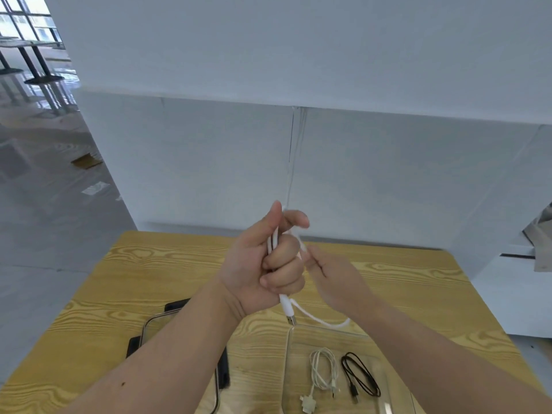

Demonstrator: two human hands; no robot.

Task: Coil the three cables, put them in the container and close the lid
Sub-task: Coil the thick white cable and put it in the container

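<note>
Two done: white coil [324,372] and black coil [360,375] lie in container [287,363] at near edge of table [143,264]. Left hand [263,264] clamps third cable [286,304] upright above it, plug down; right hand [337,282] pinches its loose tail just beside.

Smooth white plastic-sheathed cable [285,304] gripped in my left hand [263,264]; plug tip bright metal. Yellow wood-grain table [149,264]: matt. Clear plastic container [287,363]: glossy, see-through.
</note>
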